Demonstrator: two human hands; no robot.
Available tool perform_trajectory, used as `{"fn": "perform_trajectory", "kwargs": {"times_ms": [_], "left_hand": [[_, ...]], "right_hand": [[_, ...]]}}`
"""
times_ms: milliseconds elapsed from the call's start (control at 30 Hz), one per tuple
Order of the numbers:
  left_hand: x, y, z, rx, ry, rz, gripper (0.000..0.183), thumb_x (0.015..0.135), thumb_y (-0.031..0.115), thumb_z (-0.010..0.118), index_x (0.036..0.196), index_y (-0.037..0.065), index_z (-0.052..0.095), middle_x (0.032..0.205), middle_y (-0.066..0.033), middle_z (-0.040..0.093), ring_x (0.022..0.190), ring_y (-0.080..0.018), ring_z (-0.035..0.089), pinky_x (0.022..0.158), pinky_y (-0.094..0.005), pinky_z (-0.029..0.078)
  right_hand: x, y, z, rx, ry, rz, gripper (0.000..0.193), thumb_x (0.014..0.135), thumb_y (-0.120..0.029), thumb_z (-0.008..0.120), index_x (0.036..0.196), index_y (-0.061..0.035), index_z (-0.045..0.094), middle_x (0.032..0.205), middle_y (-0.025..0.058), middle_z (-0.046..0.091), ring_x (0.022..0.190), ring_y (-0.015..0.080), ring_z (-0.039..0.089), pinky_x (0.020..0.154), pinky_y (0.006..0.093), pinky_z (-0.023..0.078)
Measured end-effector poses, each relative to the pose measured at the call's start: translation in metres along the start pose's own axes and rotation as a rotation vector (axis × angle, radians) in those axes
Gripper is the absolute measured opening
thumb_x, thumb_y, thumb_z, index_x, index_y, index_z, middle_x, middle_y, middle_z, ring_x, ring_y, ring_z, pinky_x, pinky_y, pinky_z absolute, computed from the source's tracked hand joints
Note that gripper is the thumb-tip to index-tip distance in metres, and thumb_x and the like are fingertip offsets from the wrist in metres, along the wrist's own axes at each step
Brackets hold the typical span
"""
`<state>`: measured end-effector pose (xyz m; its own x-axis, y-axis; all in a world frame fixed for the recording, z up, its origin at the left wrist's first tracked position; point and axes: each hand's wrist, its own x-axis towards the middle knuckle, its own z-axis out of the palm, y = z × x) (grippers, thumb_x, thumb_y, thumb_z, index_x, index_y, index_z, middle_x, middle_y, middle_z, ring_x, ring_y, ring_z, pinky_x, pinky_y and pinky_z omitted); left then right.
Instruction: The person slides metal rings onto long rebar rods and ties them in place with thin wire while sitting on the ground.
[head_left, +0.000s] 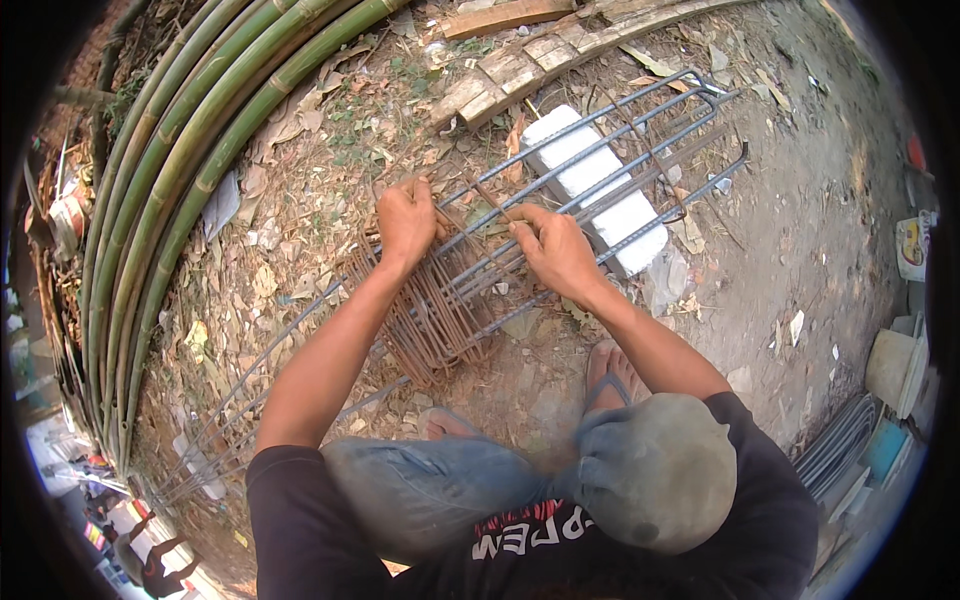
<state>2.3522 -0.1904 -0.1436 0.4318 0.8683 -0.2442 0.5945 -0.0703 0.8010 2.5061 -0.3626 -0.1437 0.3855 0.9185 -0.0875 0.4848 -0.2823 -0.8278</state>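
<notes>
Head view is showing the left hand and right hand both gripping the long rebar cage lying on the ground beside the white block, likely heavy, stiff, rough, best gripped on its long bars.

Long grey ribbed steel rebar bars, matt, dull. Cluster of rusty brown bent steel stirrups, rough, flaky. White rectangular concrete block, chalky, matt. Smooth green bamboo poles, slight sheen. Weathered pale wooden planks, rough. Dusty bare dirt ground, dry leaves.
</notes>
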Motion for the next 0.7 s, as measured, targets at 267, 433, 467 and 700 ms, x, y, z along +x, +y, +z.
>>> {"fn": "perform_trajectory", "kwargs": {"times_ms": [267,433,467,700], "left_hand": [[-0.014,0.026,-0.005,-0.072,-0.015,0.058,0.042,0.109,0.024,0.048,0.129,-0.008,0.066,0.059,-0.0110,0.067,0.044,-0.0125,0.059,0.045,-0.0283,0.045],[-0.014,0.024,-0.003,-0.084,-0.014,0.089,0.039,0.110,0.021,0.048,0.130,-0.007,0.066,0.058,-0.0090,0.065,0.043,-0.0113,0.058,0.043,-0.0273,0.044],[-0.014,0.026,-0.002,-0.084,-0.013,0.092,0.039,0.110,0.021,0.048,0.130,-0.007,0.066,0.058,-0.0090,0.065,0.043,-0.0113,0.058,0.043,-0.0273,0.044],[-0.012,0.019,0.003,-0.076,0.011,0.071,0.038,0.110,0.023,0.048,0.130,-0.003,0.067,0.058,-0.0085,0.064,0.043,-0.0111,0.057,0.044,-0.0273,0.044]], "right_hand": [[0.010,0.011,-0.018,0.253,-0.027,0.152,0.029,0.098,-0.020,0.064,0.116,0.0021,0.071,0.075,0.0150,0.070,0.071,0.0208,0.067,0.069,0.0381,0.053],[0.016,-0.007,-0.015,0.067,-0.014,0.115,0.026,0.096,-0.017,0.064,0.112,0.0019,0.071,0.081,0.0205,0.072,0.075,0.0296,0.070,0.071,0.0439,0.053],[0.020,-0.004,-0.014,0.016,-0.002,0.060,0.025,0.097,-0.017,0.064,0.111,0.0025,0.071,0.076,0.0170,0.069,0.068,0.0247,0.066,0.067,0.0411,0.050],[0.040,-0.001,-0.012,0.013,-0.066,0.134,0.027,0.096,-0.019,0.064,0.113,0.0018,0.070,0.086,0.0241,0.073,0.079,0.0342,0.072,0.074,0.0452,0.053]]}}
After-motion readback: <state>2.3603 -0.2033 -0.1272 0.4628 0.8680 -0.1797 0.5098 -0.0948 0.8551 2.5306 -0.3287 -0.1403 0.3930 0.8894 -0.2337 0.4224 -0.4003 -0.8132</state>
